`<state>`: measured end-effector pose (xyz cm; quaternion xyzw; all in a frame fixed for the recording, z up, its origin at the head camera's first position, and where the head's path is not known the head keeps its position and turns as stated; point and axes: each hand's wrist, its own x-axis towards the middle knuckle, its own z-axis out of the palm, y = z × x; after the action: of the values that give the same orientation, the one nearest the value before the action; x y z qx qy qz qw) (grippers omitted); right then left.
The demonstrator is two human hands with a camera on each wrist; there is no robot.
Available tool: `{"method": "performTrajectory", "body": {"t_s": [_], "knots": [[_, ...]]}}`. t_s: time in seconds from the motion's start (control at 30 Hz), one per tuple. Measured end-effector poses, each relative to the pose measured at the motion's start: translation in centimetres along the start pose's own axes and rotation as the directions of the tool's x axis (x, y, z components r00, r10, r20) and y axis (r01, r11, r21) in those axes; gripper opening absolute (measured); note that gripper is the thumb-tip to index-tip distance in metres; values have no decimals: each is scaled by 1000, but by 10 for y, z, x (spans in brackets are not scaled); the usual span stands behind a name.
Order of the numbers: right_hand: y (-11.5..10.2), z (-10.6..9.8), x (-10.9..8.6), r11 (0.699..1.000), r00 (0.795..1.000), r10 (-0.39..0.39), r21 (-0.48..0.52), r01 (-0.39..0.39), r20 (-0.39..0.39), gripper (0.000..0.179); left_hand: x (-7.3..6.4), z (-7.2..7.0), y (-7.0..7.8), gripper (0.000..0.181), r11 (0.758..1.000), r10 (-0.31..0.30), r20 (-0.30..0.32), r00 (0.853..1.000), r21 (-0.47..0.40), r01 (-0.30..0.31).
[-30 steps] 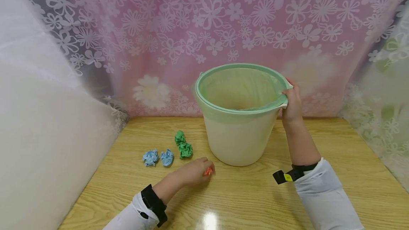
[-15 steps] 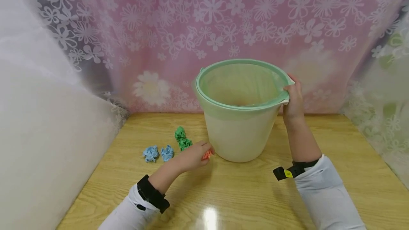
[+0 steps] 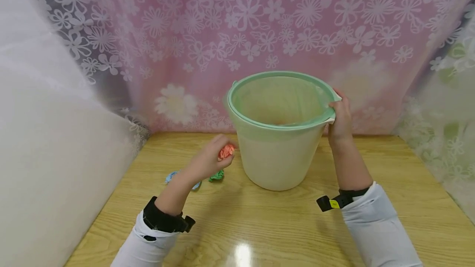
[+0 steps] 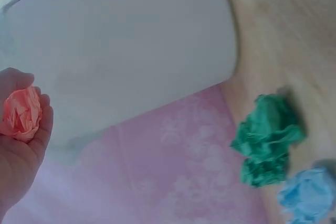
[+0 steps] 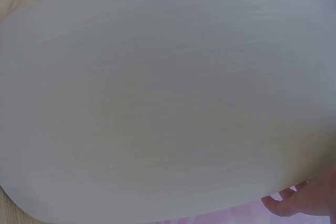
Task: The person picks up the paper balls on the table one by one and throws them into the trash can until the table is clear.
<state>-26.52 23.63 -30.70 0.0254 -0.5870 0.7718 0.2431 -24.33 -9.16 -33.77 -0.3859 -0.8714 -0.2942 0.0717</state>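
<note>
My left hand [image 3: 209,158] holds a crumpled orange paper ball [image 3: 226,151] in its curled fingers, raised above the table just left of the bin. The paper ball [image 4: 23,114] also shows in the left wrist view, between thumb and fingers. A cream trash bin [image 3: 276,158] with a green rim and a thin liner stands upright on the table. At its right side, my right hand [image 3: 340,118] grips the rim, thumb over the liner's edge. Beneath the left hand lie green paper balls [image 4: 268,137] and blue paper balls [image 4: 308,195], partly hidden by the forearm in the head view.
The wood-grain table [image 3: 267,226] carries everything. Behind the bin hangs a pink floral curtain [image 3: 208,52], close to the table's back edge. A white sheet [image 3: 55,143] drops along the left side, and a pale patterned curtain [image 3: 445,127] covers the right.
My left hand has lifted the orange paper ball from near the table, up and slightly leftward beside the bin, now covering some green and blue balls. My right hand keeps its grip on the rim.
</note>
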Motion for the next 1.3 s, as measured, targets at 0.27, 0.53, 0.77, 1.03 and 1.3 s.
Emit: {"method": "performTrajectory", "body": {"t_s": [0.27,0.53,0.77,1.03,1.3], "knots": [[1,-1,-1,1000,1000,10,12,-10,15,48,7,-18,12,23,996,62,-182,981,-48,-72],[1,-1,-3,1000,1000,5,5,-5,14,48,27,-30,27,21,994,53,-353,934,-75,-85],[1,-2,-3,1000,1000,13,-11,-13,11,48,49,-35,37,24,989,-2,-377,926,-141,-55],[0,-2,-3,1000,1000,23,-2,-23,15,49,81,-40,46,27,977,-70,-365,928,-211,-10],[-1,-1,0,999,1000,17,35,-17,10,49,110,-43,51,32,990,-53,-276,960,-141,14]]}}
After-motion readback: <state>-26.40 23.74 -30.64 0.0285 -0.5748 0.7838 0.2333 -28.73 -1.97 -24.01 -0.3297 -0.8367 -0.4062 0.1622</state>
